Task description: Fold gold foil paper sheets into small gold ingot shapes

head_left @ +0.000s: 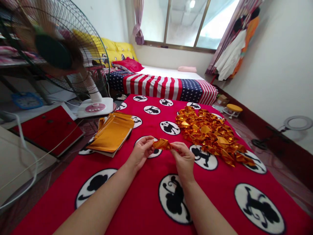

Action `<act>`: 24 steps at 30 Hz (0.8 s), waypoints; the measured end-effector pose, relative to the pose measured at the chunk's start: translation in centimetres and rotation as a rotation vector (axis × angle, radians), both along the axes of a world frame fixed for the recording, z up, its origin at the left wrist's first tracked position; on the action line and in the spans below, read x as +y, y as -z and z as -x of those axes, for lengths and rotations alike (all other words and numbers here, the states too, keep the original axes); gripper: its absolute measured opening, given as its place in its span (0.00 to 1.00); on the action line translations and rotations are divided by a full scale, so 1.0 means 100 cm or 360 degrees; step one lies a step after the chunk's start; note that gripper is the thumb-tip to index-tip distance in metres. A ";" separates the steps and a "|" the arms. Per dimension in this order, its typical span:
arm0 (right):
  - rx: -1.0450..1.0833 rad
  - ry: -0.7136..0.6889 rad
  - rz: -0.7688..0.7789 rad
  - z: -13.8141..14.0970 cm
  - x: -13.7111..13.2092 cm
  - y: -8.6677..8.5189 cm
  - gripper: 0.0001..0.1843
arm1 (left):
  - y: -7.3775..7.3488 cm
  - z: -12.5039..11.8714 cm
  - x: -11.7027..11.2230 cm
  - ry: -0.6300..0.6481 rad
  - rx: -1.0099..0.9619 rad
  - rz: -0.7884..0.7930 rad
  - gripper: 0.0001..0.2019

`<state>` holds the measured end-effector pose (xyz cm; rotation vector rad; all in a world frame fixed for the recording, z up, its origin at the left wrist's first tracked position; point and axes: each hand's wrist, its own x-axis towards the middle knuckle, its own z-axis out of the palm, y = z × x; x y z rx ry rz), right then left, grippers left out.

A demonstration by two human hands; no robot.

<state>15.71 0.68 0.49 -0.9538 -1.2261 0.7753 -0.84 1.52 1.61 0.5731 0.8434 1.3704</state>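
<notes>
Between my two hands, just above the red cloth (137, 182), is a small folded piece of gold foil paper (161, 144). The fingers of my left hand (143, 150) pinch its left end. Its right end is pinched by my right hand (183, 158). To the left lies a stack of flat gold foil sheets (112, 132), their pale edges showing. A heap of folded gold foil pieces (210, 132) spreads over the cloth on the right.
An electric fan (56, 49) with blurred blades stands at the left on a white base (96, 107). Beyond the cloth is a bed (158, 85) with a flag-patterned cover. A yellow stool (234, 108) and a ring light (298, 123) stand along the right wall.
</notes>
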 end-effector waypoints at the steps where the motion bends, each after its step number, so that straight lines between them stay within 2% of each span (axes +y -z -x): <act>1: -0.0014 0.0022 0.0065 -0.001 -0.001 0.000 0.05 | 0.000 0.001 0.000 0.0021 0.0020 -0.0003 0.20; 6: 0.0033 0.0169 0.0360 -0.008 0.000 0.002 0.17 | 0.000 0.001 0.001 0.0146 0.0198 -0.0098 0.25; 10: 0.0455 0.0066 0.0489 -0.013 0.006 0.003 0.16 | 0.003 0.001 0.001 0.0195 0.0333 -0.0122 0.25; 13: 0.0905 -0.0163 0.0687 -0.020 0.011 -0.003 0.13 | 0.005 0.001 0.002 0.0211 0.0363 -0.0114 0.24; 17: 0.1366 -0.0673 0.1015 -0.040 0.017 -0.008 0.11 | 0.006 0.001 0.003 0.0208 0.0451 -0.0103 0.23; 20: 0.1570 -0.0958 0.1080 -0.053 0.022 -0.005 0.12 | 0.006 0.000 0.003 0.0212 0.0543 -0.0110 0.23; 24: 0.1713 -0.1170 0.1087 -0.062 0.025 0.002 0.13 | 0.005 -0.001 0.002 0.0217 0.0600 -0.0123 0.22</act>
